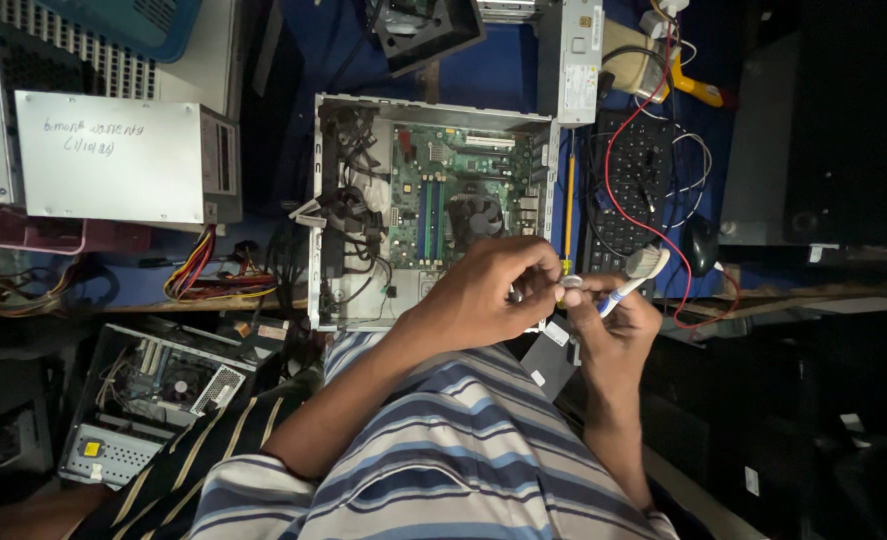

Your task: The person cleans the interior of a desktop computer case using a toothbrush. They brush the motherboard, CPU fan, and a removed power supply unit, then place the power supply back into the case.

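The small round part pinched at mid-frame is mostly covered by fingertips, and its kind cannot be told. The left hand hides the lower right corner of the open computer case. The brush handle vanishes inside the right hand. The second open case at lower left lies in shadow, its parts unclear. The blue basket is cut by the top edge.

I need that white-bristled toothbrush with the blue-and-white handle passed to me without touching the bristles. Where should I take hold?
Grip the blue-and-white handle just below the white bristle head, coming from the keyboard side; the right hand covers its lower end.
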